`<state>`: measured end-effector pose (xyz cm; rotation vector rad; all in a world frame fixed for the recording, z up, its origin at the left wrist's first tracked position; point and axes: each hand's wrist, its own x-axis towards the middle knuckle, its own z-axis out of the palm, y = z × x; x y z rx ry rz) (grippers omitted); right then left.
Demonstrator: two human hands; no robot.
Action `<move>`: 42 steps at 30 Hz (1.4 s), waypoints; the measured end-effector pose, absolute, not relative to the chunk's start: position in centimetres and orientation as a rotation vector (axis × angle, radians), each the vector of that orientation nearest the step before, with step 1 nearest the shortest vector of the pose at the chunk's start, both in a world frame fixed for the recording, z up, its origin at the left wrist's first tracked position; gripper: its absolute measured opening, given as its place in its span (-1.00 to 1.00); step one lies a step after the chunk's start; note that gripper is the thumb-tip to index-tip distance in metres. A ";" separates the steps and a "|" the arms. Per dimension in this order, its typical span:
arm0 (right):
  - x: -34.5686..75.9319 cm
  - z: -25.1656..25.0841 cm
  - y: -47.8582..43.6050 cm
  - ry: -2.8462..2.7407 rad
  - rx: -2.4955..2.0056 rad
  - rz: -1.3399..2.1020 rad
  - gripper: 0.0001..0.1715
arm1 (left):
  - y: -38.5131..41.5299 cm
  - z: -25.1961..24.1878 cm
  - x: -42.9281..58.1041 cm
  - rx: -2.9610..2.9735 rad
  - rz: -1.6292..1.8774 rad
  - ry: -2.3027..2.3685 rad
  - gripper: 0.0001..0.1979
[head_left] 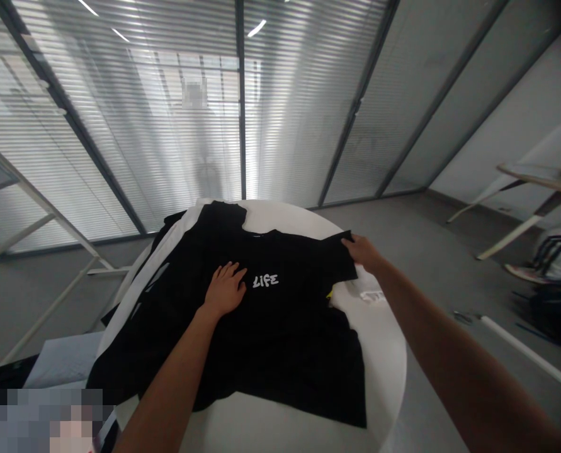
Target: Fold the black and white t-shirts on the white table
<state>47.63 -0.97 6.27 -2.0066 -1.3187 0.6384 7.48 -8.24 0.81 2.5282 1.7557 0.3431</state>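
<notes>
A black T-shirt (pixel 284 340) with white lettering on its chest lies spread over a round white table (pixel 388 358). Flat on the shirt's chest, left of the lettering, rests my left hand (pixel 224 289), its fingers spread. My right hand (pixel 361 251) pinches the edge of the shirt's right-hand sleeve at the table's far right side. More black and white clothes (pixel 143 302) lie beside and partly under the shirt on the left. A small white item (pixel 372 296) sits on the table below my right hand, partly hidden by my arm.
Behind the table stands a glass partition with blinds (pixel 284 126). A white metal frame (pixel 48 214) is on the left. To the right are a wooden-topped table (pixel 535 179), a dark bag (pixel 558 311) and a white pole (pixel 526 349) near the floor. Papers (pixel 63 358) lie at lower left.
</notes>
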 end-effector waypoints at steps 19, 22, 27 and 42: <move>35.1 4.5 -5.6 -2.161 -1.855 0.127 -0.39 | -8.2 0.7 7.6 2.532 0.348 1.762 -0.53; 35.7 3.7 -4.9 -1.979 -1.981 -0.038 -0.40 | -8.3 0.8 7.6 2.537 0.351 1.759 -0.53; 36.2 0.5 -4.1 -2.090 -2.120 0.058 -0.24 | -8.2 0.9 7.7 2.527 0.333 1.765 -0.54; 37.1 1.0 -2.8 -1.962 -2.000 0.278 -0.38 | -8.1 0.9 7.8 2.512 0.340 1.771 -0.54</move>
